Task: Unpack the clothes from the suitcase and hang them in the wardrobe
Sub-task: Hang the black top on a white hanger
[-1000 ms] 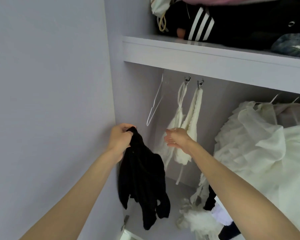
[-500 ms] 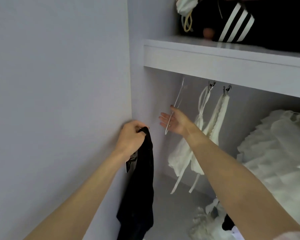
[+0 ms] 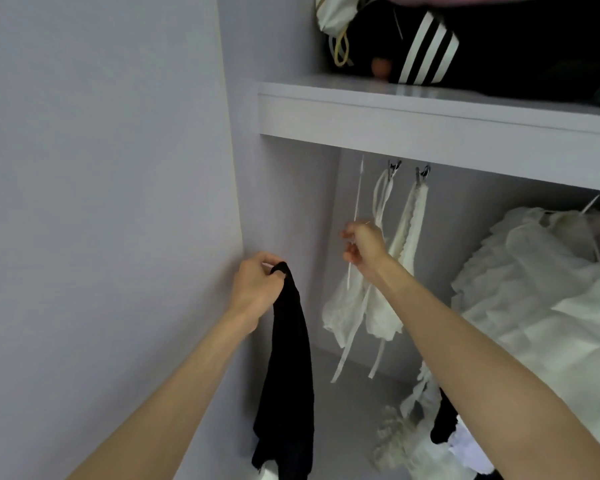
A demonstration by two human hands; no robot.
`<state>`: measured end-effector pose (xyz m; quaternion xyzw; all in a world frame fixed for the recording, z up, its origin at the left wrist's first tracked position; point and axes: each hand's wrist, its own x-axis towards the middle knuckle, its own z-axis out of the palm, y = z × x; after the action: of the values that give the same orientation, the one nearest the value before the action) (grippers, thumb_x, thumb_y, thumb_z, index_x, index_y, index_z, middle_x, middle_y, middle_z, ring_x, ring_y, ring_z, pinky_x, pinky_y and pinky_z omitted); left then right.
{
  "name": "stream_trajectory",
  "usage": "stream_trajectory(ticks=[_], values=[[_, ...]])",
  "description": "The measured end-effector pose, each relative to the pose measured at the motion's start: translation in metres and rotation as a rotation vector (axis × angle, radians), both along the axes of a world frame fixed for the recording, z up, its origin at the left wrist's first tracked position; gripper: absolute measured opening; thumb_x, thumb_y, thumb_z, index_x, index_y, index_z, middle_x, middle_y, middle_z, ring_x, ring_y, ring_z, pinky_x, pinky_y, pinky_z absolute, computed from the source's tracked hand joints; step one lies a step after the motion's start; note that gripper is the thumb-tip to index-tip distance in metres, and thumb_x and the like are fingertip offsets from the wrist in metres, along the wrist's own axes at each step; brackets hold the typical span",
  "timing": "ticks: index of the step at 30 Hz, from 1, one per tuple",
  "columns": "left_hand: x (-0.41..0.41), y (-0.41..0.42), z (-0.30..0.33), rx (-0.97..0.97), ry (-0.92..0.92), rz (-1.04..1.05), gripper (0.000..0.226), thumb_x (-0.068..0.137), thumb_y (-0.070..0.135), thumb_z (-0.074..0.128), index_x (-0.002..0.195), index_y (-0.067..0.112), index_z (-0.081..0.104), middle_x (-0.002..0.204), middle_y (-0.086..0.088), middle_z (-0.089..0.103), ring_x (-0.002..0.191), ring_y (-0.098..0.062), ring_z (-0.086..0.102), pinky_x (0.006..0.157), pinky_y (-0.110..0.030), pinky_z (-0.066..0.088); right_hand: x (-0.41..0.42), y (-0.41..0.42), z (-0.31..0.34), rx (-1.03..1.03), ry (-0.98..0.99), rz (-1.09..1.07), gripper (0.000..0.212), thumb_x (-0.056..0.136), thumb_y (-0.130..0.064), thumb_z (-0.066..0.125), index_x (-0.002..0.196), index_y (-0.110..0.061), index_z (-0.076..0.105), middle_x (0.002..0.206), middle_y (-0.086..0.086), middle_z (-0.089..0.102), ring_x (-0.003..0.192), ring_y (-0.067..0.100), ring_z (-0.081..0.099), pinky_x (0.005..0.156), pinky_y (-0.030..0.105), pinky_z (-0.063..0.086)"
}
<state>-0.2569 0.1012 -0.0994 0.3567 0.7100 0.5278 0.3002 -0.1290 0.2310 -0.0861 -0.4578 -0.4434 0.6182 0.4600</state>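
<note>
My left hand (image 3: 257,289) grips the top of a black garment (image 3: 288,375), which hangs straight down beside the wardrobe's left side wall (image 3: 284,202). My right hand (image 3: 364,249) is closed around a thin white wire hanger (image 3: 358,192) that hangs from under the shelf (image 3: 395,116) at the left end of the hanging space. The rail is hidden behind the shelf's front edge. The suitcase is out of view.
Just right of the hanger, two clips hold white lace garments (image 3: 395,265). A ruffled white dress (image 3: 534,289) fills the right side. Folded dark clothes with white stripes (image 3: 426,50) lie on the shelf. More clothes lie piled on the wardrobe floor (image 3: 423,445).
My right hand rose from the white lace garments to the wire hanger and closed on it. My left hand kept hold of the black garment, which now hangs narrower. The view moved closer.
</note>
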Motion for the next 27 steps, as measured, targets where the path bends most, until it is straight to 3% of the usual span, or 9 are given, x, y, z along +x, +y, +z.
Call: stream_trajectory(ticks=[2, 6, 9, 11, 13, 16, 20, 24, 27], values=[[0.005, -0.002, -0.005, -0.006, -0.022, 0.025, 0.025, 0.087, 0.003, 0.052, 0.074, 0.024, 0.053, 0.076, 0.003, 0.056, 0.077, -0.020, 0.059, 0.077, -0.034, 0.051, 0.014, -0.016, -0.015, -0.045, -0.054, -0.012, 0.023, 0.091, -0.009, 0.046, 0.069, -0.016, 0.040, 0.057, 0.001, 0.037, 0.039, 0.010, 0.029, 0.034, 0.015, 0.020], [0.016, -0.003, -0.019, -0.073, -0.071, 0.007, 0.021, 0.088, 0.008, 0.052, 0.074, 0.022, 0.050, 0.078, -0.002, 0.055, 0.070, -0.017, 0.055, 0.072, -0.032, 0.047, 0.050, -0.064, -0.052, -0.018, -0.056, -0.150, 0.043, 0.090, -0.033, 0.059, 0.062, -0.019, 0.031, 0.043, -0.007, 0.026, 0.040, 0.010, 0.023, 0.039, 0.021, 0.025], [0.025, -0.005, -0.024, -0.117, -0.094, 0.000, 0.018, 0.088, 0.012, 0.051, 0.072, 0.021, 0.051, 0.076, -0.004, 0.056, 0.076, -0.021, 0.056, 0.080, -0.039, 0.051, 0.076, -0.089, -0.069, 0.055, -0.061, -0.168, 0.042, 0.088, -0.037, 0.061, 0.060, -0.011, 0.044, 0.045, -0.001, 0.043, 0.047, 0.014, 0.043, 0.058, 0.025, 0.045], [0.035, -0.009, -0.026, -0.126, -0.099, -0.030, 0.019, 0.090, 0.013, 0.049, 0.072, 0.019, 0.051, 0.074, -0.004, 0.055, 0.078, -0.021, 0.055, 0.081, -0.039, 0.051, 0.091, -0.091, -0.074, -0.034, 0.019, -0.082, 0.032, 0.087, -0.037, 0.061, 0.081, -0.006, 0.058, 0.060, 0.004, 0.055, 0.062, 0.017, 0.055, 0.068, 0.027, 0.050], [0.043, -0.014, -0.028, -0.120, -0.110, -0.057, 0.021, 0.090, 0.013, 0.048, 0.070, 0.017, 0.050, 0.075, -0.006, 0.055, 0.077, -0.020, 0.055, 0.080, -0.039, 0.051, 0.104, -0.086, -0.077, -0.197, 0.023, -0.016, 0.027, 0.087, -0.039, 0.062, 0.096, -0.013, 0.058, 0.063, 0.002, 0.045, 0.058, 0.013, 0.044, 0.057, 0.022, 0.041], [0.051, -0.019, -0.032, -0.143, -0.098, -0.064, 0.020, 0.090, 0.012, 0.048, 0.071, 0.017, 0.051, 0.076, -0.006, 0.056, 0.079, -0.021, 0.056, 0.080, -0.040, 0.052, 0.124, -0.084, -0.095, -0.293, -0.233, -0.057, 0.036, 0.086, -0.046, 0.061, 0.094, -0.011, 0.055, 0.057, -0.002, 0.026, 0.048, 0.010, 0.020, 0.041, 0.020, 0.020], [0.056, -0.028, -0.038, -0.166, -0.108, -0.073, 0.020, 0.092, 0.010, 0.046, 0.072, 0.014, 0.050, 0.075, -0.006, 0.053, 0.073, -0.016, 0.053, 0.063, -0.030, 0.049, 0.139, -0.102, -0.115, -0.122, -0.356, -0.112, 0.041, 0.083, -0.050, 0.061, 0.075, -0.013, 0.045, 0.053, 0.000, 0.035, 0.048, 0.012, 0.031, 0.050, 0.022, 0.033], [0.060, -0.033, -0.051, -0.236, -0.098, -0.122, 0.013, 0.089, 0.011, 0.047, 0.076, 0.011, 0.051, 0.076, -0.008, 0.053, 0.075, -0.020, 0.053, 0.069, -0.032, 0.049, 0.145, -0.115, -0.117, -0.114, -0.264, 0.081, 0.045, 0.089, -0.053, 0.050, 0.089, -0.009, 0.062, 0.060, 0.003, 0.053, 0.059, 0.014, 0.049, 0.069, 0.027, 0.046], [0.063, -0.034, -0.059, -0.293, -0.102, -0.139, 0.012, 0.088, 0.012, 0.049, 0.077, 0.010, 0.052, 0.077, -0.010, 0.055, 0.076, -0.024, 0.055, 0.068, -0.031, 0.048, 0.143, -0.115, -0.122, -0.157, -0.329, -0.018, 0.054, 0.096, -0.052, 0.036, 0.079, -0.014, 0.069, 0.048, -0.003, 0.041, 0.046, 0.009, 0.037, 0.047, 0.017, 0.037]])
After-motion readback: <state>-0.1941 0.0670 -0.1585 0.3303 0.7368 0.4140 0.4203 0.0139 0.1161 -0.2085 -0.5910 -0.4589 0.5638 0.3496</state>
